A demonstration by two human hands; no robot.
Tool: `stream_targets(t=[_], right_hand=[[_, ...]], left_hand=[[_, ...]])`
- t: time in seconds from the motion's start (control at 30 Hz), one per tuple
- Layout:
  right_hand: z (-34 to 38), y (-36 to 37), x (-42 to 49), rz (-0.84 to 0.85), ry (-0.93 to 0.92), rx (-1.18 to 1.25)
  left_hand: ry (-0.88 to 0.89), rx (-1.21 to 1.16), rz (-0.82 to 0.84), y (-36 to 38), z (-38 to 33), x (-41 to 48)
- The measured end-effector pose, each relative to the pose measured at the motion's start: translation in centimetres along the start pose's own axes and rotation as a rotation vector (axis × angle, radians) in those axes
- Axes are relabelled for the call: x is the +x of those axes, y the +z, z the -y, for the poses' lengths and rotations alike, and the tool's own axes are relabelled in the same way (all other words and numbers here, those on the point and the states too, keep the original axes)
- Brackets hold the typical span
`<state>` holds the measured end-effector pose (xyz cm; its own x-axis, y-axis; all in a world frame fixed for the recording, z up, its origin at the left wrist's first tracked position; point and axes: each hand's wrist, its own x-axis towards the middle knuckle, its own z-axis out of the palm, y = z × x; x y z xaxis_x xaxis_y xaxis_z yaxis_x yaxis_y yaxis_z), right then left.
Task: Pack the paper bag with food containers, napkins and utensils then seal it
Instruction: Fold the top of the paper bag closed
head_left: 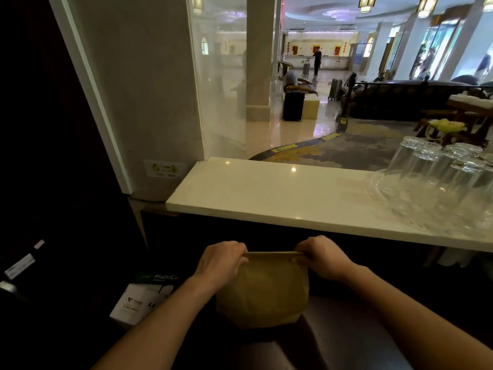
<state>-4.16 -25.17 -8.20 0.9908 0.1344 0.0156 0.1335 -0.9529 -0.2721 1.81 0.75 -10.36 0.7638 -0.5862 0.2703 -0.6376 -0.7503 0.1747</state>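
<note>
While I look through the head view, I see the paper bag [262, 289] standing low in front of me, below the edge of the white counter [266, 193], on a dark surface that I cannot make out well. Its body is full and rounded, and its mouth is already flattened into one straight edge. My left hand [222, 260] pinches the left end of this edge, and my right hand [321, 256] pinches the right end; both are curled closed on the paper, with the edge stretched between them.

I judge the step in hand is the sealing. To do it well, I would keep the edge tight and level, fold it over toward one side with both hands turning together, and then press the crease along its whole length. If one hand turns faster, the fold will go crooked and may open again. What is inside I cannot see, so I should not squeeze the body.

On the counter, well apart to the right, stand upturned glasses [437, 182]; they play no part.
</note>
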Motion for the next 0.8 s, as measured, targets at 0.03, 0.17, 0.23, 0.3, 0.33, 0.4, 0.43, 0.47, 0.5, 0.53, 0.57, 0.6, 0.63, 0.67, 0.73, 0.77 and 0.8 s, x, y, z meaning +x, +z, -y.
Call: stream_targets(t=[0.03,0.17,0.23,0.3,0.33,0.4,0.43,0.47,0.5,0.53,0.57,0.6,0.63,0.67,0.73,0.77,0.8], right_hand=[[-0.5,-0.1,-0.4,0.015,0.019,0.023],[-0.5,0.5,-0.6,-0.029,0.038,0.066],[-0.2,0.7,-0.4,-0.061,0.027,0.067],[0.1,0.6,-0.3,-0.072,0.013,0.054],[0.2,0.5,-0.3,-0.074,0.012,0.051],[-0.1,0.3,-0.4,-0.076,0.019,0.056],[-0.4,0.2,-0.5,-0.069,0.030,0.063],[-0.7,0.1,-0.6,-0.057,0.042,0.069],[-1.0,0.1,-0.8,-0.049,0.050,0.076],[-1.3,0.1,-1.0,-0.048,0.055,0.086],[-1.4,0.2,-1.1,-0.049,0.056,0.099],[-1.5,0.3,-1.2,-0.050,0.052,0.111],[-1.4,0.5,-1.2,-0.055,0.046,0.119],[-1.3,0.5,-1.1,-0.057,0.044,0.120],[-1.1,0.3,-0.8,-0.034,0.052,0.094],[-0.9,0.1,-0.6,-0.013,0.056,0.060],[-0.6,-0.2,-0.4,0.005,0.051,0.007]], left_hand=[[0.009,0.020,0.010,0.1,-0.2,0.2],[-0.014,0.033,0.076,0.0,-1.7,1.2],[0.003,0.019,0.099,-0.2,-3.1,2.1],[0.058,0.026,0.099,-0.3,-5.1,3.4],[0.085,0.036,0.097,-0.1,-6.1,3.8],[0.100,0.048,0.089,0.4,-7.0,4.2],[0.088,0.056,0.078,0.6,-6.8,4.0],[0.070,0.064,0.066,0.6,-6.1,3.6],[0.048,0.078,0.061,0.6,-5.1,3.0],[0.023,0.095,0.069,0.4,-3.7,2.4],[-0.013,0.096,0.087,0.1,-2.1,1.8],[-0.059,0.068,0.114,-0.3,-0.5,1.1],[-0.100,0.020,0.140,-0.8,0.9,0.4],[-0.124,-0.032,0.166,-1.3,2.0,0.0],[-0.134,-0.114,0.198,-2.0,2.9,-0.5],[-0.140,-0.143,0.203,-2.0,2.8,-0.7],[-0.146,-0.162,0.198,-2.0,2.7,-0.7]])
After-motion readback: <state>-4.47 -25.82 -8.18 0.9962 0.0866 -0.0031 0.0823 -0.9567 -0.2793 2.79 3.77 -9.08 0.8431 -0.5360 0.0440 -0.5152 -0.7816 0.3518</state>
